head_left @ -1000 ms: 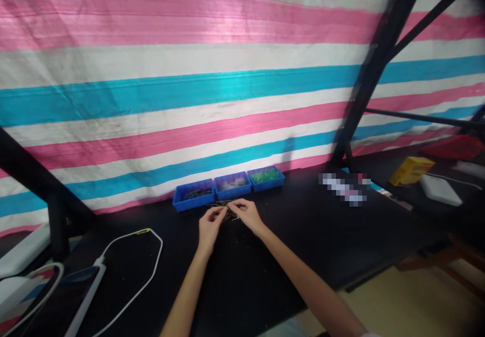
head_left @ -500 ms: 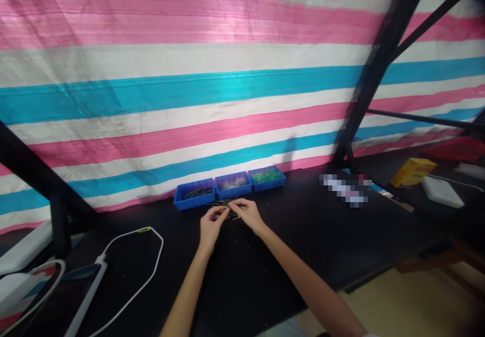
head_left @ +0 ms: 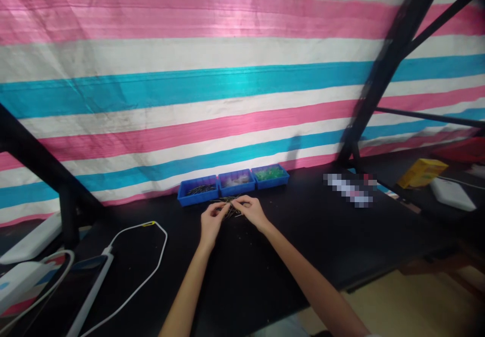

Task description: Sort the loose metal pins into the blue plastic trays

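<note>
My left hand point(head_left: 211, 222) and my right hand point(head_left: 251, 212) meet with pinched fingertips over a small pile of thin dark and brassy sticks point(head_left: 237, 211) on the black table. What the fingertips hold is too small to name. Just behind them stand three blue trays in a row: the left tray point(head_left: 182, 198) has thin dark sticks in it, the middle tray point(head_left: 235, 190) has whitish clear pieces, and the right tray point(head_left: 273, 182) has green pieces.
A tablet-like device point(head_left: 91, 296) with a white cable point(head_left: 162, 248) lies at the left. White boxes point(head_left: 32, 238) are behind it. Toward the right are a blurred-out item point(head_left: 350, 190), a yellow box point(head_left: 422, 173) and a white device point(head_left: 452, 194). Black frame posts point(head_left: 379, 94) rise on both sides.
The view has shifted slightly, so the trays and cable appear a little farther right. Both hands stay pinched together over the pile, with only slight finger movement.
</note>
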A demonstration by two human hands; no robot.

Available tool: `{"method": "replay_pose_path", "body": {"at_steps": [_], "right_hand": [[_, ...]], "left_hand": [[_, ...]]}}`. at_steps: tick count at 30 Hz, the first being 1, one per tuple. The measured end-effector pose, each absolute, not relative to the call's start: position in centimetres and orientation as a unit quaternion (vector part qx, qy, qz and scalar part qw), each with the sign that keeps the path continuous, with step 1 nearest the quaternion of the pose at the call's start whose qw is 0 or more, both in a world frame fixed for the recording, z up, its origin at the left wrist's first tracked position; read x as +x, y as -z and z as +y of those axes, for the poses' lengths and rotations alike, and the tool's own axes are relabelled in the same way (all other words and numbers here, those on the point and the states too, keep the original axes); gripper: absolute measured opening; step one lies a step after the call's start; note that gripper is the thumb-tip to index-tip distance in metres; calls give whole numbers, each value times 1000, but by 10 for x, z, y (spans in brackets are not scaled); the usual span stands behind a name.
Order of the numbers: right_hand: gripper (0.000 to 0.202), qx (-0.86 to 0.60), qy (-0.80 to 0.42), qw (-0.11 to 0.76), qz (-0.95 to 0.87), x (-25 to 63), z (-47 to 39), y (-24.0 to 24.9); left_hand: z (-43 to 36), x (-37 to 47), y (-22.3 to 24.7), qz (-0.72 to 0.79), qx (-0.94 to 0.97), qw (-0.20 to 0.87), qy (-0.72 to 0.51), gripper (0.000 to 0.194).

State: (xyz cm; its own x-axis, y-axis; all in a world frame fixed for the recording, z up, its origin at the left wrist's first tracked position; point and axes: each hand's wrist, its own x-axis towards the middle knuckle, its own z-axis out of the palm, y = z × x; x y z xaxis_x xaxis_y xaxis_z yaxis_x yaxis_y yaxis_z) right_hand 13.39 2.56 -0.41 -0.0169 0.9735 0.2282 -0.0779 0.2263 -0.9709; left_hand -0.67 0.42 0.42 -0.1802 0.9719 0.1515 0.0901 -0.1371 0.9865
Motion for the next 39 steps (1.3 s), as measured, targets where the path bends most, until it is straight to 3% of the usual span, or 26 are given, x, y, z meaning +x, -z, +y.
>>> {"method": "replay_pose_path", "body": {"at_steps": [18,29,39], "right_hand": [[25,-407,-476,548,-554,136,24,2],[27,-436,-465,553,-536,141,24,-4],[27,-415,-470,481,-613,134,18,2]], "left_hand": [[4,-2,1,462,602,421,-497,27],[1,-4,-10,500,524,456,-517,34],[-2,-5,-13,503,464,457,-568,36]]}}
